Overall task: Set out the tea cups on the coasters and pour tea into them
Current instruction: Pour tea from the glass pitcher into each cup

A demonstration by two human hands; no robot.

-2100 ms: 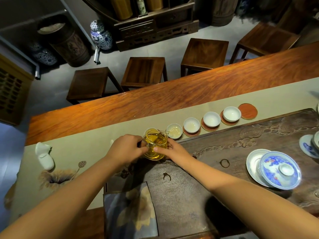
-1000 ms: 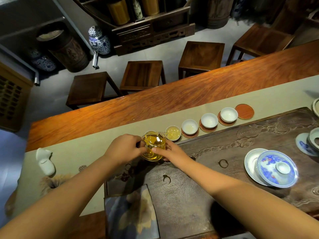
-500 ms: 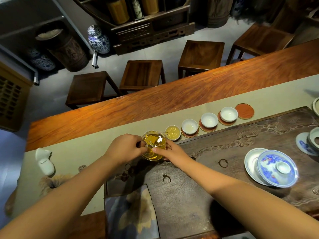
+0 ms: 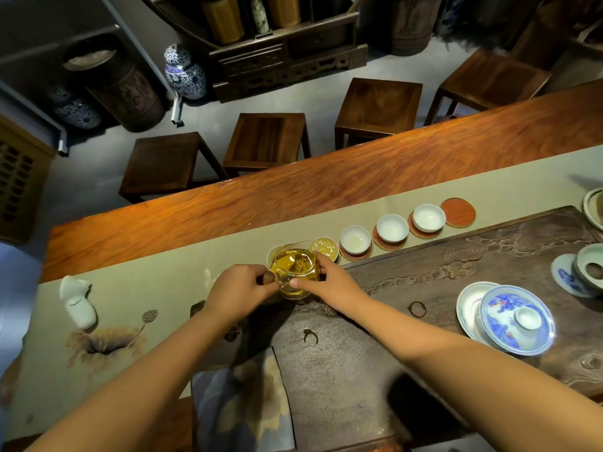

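Nearest me a folded cloth (image 4: 241, 399) with a faded flower print lies over the front edge of the dark carved tea tray (image 4: 365, 370). On the tray to my right a blue-and-white lid (image 4: 517, 319) sits knob up on a saucer (image 4: 470, 300), and further right a gaiwan bowl (image 4: 590, 267) stands on its own saucer.

Both my forearms reach forward to the glass pitcher (image 4: 295, 269) of amber tea, which is at the tray's far left corner. My left hand (image 4: 238, 291) has its fingers curled round the pitcher's dark handle (image 4: 268, 277). My right hand (image 4: 329, 282) steadies the glass from the other side, thumb along the near wall and fingers on the far rim.

Just beyond the pitcher, on the grey-green runner (image 4: 156, 288) of the counter (image 4: 326, 187), the row of tea cups runs off to the right. The first cup (image 4: 273, 252) is mostly hidden behind the pitcher; the second cup (image 4: 324, 247) holds yellow tea; the third (image 4: 355, 239), fourth (image 4: 392, 227) and fifth (image 4: 428, 217) are white, each on a red coaster. One bare coaster (image 4: 457, 212) ends the row.

Far left on the runner rests a small white ceramic figure (image 4: 78, 301). Past the counter stand dark wooden stools (image 4: 267, 138) on a grey floor
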